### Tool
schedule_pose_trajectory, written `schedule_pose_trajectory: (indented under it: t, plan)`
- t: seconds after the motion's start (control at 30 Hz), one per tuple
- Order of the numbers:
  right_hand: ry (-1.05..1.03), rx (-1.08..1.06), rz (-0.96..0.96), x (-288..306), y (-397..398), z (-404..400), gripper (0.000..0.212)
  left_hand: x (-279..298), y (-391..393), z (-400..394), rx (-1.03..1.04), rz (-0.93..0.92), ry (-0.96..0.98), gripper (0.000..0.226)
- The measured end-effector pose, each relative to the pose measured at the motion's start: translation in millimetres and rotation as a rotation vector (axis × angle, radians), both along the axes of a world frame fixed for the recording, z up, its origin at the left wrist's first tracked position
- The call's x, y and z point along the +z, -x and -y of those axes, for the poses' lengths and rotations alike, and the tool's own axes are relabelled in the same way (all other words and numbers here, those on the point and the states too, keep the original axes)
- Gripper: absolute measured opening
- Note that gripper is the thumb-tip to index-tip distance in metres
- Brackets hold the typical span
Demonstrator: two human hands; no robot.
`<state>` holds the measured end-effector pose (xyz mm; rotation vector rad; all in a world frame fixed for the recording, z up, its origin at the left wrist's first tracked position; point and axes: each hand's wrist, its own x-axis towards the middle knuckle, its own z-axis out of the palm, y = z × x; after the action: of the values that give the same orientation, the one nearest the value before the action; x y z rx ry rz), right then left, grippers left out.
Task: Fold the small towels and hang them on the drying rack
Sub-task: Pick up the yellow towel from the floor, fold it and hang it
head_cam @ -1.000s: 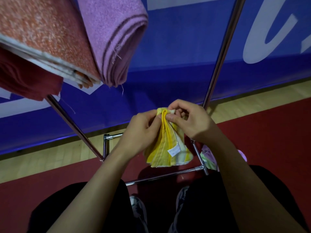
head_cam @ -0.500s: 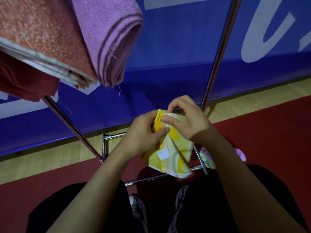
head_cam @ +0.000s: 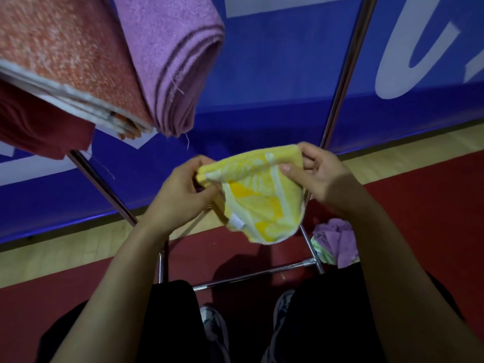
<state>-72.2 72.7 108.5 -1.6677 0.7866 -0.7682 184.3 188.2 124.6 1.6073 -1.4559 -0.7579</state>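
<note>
The yellow towel point(head_cam: 258, 195) is held in mid-air in front of the person, between the two hands and above the lower bars of the drying rack point(head_cam: 340, 74). Its upper edge is stretched roughly level from hand to hand, and the remainder hangs loosely below, with a small white label point(head_cam: 236, 220) visible near the lower left edge. The left end of the upper edge is pinched by the left hand point(head_cam: 180, 195), whose fingers are curled round the cloth. The right end is pinched by the right hand point(head_cam: 318, 174), the thumb being laid on the near face and the fingers closed behind it.

The step in hand is judged to be the folding of this towel: the cloth is opened out flat, and no fold is yet made. For the next move, the two held corners are to be brought together so that the edges align, after which the folded towel is to be lifted to the upper rail.

On that rail, at upper left, a purple towel point(head_cam: 172, 58), an orange towel point(head_cam: 68, 56) and a dark red towel point(head_cam: 39, 127) are already hung. A crumpled heap of further cloths point(head_cam: 335, 239) lies on the red floor point(head_cam: 432, 205) beside the rack foot, so more towels are judged to remain.
</note>
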Motion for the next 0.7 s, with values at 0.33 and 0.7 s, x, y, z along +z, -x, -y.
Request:
schedule_pose_trajectory:
  t: [0.33,0.7]
  plan:
    - [0.488,0.057,-0.321,-5,-32,-24,0.012,-10,15,1,-0.187,0.281,-0.129,0.036]
    - [0.095,0.167,-0.369,-18,-11,-5,0.041,-7,16,6,-0.098,0.142,0.191,0.011]
